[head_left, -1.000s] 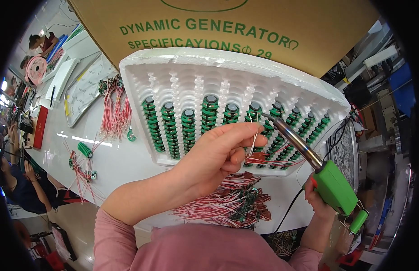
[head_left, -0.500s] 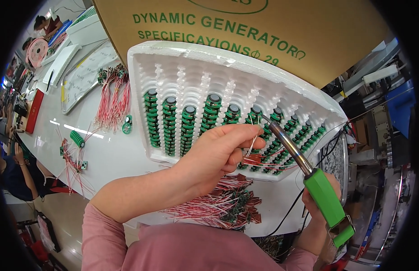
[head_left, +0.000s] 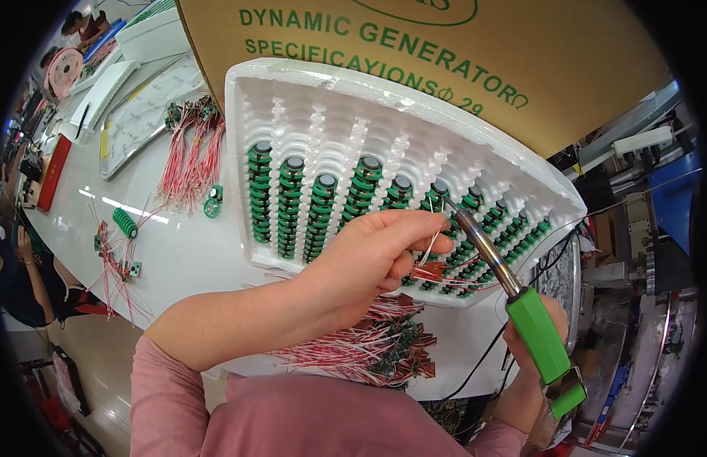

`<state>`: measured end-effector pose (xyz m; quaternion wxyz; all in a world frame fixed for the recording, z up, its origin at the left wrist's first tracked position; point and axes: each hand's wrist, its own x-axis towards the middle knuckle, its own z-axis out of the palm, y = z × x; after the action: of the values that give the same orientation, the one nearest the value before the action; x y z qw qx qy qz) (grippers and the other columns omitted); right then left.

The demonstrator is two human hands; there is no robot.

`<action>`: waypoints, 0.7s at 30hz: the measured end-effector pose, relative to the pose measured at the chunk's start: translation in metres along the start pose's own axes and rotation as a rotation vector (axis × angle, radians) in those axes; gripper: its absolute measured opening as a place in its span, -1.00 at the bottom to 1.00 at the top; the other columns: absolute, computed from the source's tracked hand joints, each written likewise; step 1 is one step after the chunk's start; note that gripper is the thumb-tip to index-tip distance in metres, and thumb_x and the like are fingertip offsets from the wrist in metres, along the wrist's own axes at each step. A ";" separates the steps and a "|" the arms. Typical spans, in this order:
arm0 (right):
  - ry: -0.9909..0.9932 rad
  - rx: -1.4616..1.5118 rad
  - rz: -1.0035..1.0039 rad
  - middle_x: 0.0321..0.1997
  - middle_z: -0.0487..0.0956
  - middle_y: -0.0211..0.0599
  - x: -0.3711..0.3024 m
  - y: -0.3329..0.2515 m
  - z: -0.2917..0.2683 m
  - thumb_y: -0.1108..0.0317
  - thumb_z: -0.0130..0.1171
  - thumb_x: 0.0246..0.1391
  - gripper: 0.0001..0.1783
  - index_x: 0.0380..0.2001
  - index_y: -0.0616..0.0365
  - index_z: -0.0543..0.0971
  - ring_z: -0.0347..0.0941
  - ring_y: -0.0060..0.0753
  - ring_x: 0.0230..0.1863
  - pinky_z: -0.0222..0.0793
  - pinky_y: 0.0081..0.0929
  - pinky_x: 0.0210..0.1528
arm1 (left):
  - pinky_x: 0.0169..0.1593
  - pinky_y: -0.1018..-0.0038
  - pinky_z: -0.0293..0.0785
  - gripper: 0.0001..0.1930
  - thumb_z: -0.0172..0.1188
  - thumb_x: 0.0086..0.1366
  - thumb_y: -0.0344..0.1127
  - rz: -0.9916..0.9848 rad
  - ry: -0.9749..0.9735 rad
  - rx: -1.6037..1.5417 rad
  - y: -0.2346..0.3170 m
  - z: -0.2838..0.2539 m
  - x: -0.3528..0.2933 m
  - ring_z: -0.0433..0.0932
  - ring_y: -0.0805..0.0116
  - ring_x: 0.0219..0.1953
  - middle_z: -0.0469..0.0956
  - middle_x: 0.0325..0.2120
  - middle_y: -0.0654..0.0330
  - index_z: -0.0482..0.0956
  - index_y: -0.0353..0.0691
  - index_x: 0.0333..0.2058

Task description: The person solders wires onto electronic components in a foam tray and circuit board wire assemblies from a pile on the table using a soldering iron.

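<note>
Soldering iron [head_left: 531, 324] swung steeper, right hand [head_left: 519, 352] gripping; left hand [head_left: 378, 253], reaching across, pinching wires [head_left: 427, 256]

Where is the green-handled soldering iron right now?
In the head view, the soldering iron is right of centre, held in the right hand, its tip near the left hand, in front of the white foam tray.

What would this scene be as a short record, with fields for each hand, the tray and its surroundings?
Left hand: pinching thin wires
Right hand: gripping a green-handled iron
Iron tip: close to the wires' ends; contact unclear
Tray: white foam, holding green parts
Behind tray: cardboard box
Left of tray: wire bundles
Near person: wire pile
</note>
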<state>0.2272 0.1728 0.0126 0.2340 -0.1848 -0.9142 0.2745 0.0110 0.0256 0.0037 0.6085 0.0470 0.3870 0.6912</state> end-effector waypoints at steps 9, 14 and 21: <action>0.015 0.008 0.003 -0.47 0.47 -0.26 0.000 -0.002 0.001 0.52 0.18 -0.31 -0.82 -0.50 0.14 0.48 0.38 -0.26 -0.54 0.24 -0.50 -0.54 | -0.67 0.75 -0.04 -0.82 0.08 0.15 -0.25 0.015 -0.004 0.011 0.000 -0.004 0.000 0.08 0.73 -0.73 0.47 -0.45 0.31 0.45 -0.21 -0.34; -0.010 -0.007 0.093 -0.50 0.46 -0.27 0.000 -0.006 0.002 0.53 0.19 -0.34 -0.82 -0.52 0.13 0.47 0.37 -0.26 -0.56 0.24 -0.49 -0.55 | -0.67 0.75 -0.05 -0.82 0.07 0.15 -0.25 0.013 0.008 0.003 -0.001 -0.004 0.001 0.09 0.73 -0.73 0.47 -0.45 0.31 0.44 -0.22 -0.34; 0.017 0.030 -0.189 -0.59 0.43 -0.31 0.006 0.005 0.002 0.55 0.14 -0.42 -0.76 -0.50 0.21 0.47 0.32 -0.41 -0.67 0.19 -0.54 -0.61 | -0.67 0.74 -0.04 -0.83 0.06 0.16 -0.25 0.014 -0.004 -0.005 -0.001 -0.004 0.000 0.20 0.69 -0.70 0.47 -0.46 0.31 0.44 -0.23 -0.35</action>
<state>0.2217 0.1784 0.0102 0.2693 -0.0965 -0.9214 0.2631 0.0099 0.0237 0.0007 0.6046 0.0497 0.3835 0.6964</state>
